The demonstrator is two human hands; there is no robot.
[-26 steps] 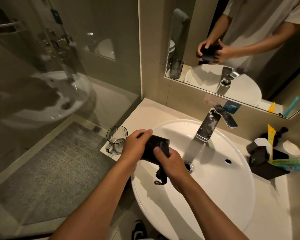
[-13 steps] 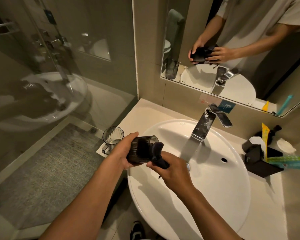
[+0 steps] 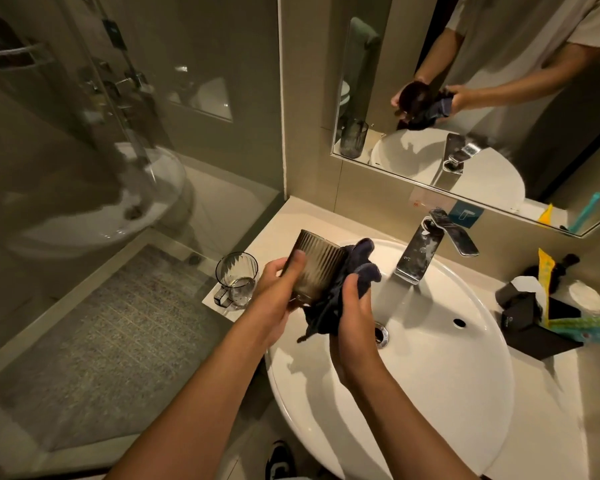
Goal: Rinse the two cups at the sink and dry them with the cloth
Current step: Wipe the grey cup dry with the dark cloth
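My left hand grips a ribbed smoky glass cup, held tilted over the left rim of the white round sink. My right hand clutches a dark cloth that is pressed against the cup's right side and hangs down below it. A second ribbed clear cup with a handle stands upright on a small white tray at the counter's left edge, apart from both hands.
A chrome faucet stands behind the basin, with no water running. Black boxes and coloured sachets crowd the counter on the right. A mirror hangs above, and a glass shower wall stands to the left.
The cup has been lifted and tipped, its base now pointing up and away. The cloth has moved from inside the cup to its outer right side.
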